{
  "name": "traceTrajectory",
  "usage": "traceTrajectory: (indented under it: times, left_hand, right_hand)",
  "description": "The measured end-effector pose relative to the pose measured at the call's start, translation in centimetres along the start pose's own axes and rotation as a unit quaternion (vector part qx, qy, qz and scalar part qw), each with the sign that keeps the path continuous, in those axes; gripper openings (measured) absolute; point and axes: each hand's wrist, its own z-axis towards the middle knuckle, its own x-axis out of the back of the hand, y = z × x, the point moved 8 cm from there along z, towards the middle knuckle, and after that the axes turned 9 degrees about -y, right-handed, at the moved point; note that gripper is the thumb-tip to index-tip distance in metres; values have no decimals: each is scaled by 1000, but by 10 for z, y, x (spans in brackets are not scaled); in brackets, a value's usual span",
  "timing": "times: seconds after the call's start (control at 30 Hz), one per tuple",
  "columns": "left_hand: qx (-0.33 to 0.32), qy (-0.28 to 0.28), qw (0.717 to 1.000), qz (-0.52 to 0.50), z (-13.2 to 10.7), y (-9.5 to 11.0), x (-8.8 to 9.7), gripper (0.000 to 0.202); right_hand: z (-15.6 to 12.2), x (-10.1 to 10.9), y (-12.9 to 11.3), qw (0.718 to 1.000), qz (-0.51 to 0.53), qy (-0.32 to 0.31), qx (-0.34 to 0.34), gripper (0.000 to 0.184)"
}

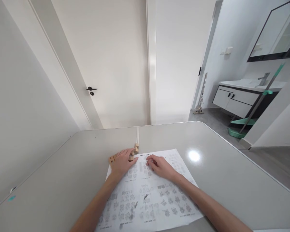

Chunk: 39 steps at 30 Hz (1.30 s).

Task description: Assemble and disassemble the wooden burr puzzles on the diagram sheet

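Toward the far edge of the printed sheet, my left hand (122, 161) rests over several notched wooden puzzle pieces (131, 157). Its thumb and fingers close around part of them, and the palm hides some. One wooden piece (136, 146) stands just beyond the fingertips. To the left of the hand, a flat wooden piece (111, 159) sticks out. My right hand (159, 165) lies on the paper sheet (152, 206) with its fingers curled in, and nothing shows in them. Rows of small assembly drawings cover the sheet.
The grey table (219, 174) has a seam across its far part. Beyond it are a white door (116, 58) with a black handle (91, 89). At the right stand a sink cabinet (239, 96), a mop (201, 98) and a green dustpan (236, 132).
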Motion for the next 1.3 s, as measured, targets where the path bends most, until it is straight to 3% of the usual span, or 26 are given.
traceTrajectory:
  times: [0.17,0.33,0.47,0.57,0.7,1.1,1.3]
  left_hand:
    - [16,11,1000,8,-1,-8,-4,57]
    - [17,44,998,33,-1,-9,6,68]
    - [34,-32,997,-67,25,-22,2,59]
    - [19,-82,992,-93,51,-25,0,63]
    - [-1,-108,988,-112,68,-22,-2,64]
    - [-34,-87,994,-55,13,0,1,45]
    - [-67,-86,994,-6,-6,-12,5,45]
  right_hand:
    - [0,1,-2,1000,-11,-4,-3,24]
    - [2,-2,0,1000,-17,0,6,23]
    - [4,-4,4,1000,-25,9,15,21]
    - [5,-5,7,999,-30,9,18,21]
    - [5,-5,8,999,-35,11,24,20]
    - [5,-5,4,999,-47,5,13,22]
    - [5,-7,5,999,-48,-10,-9,21]
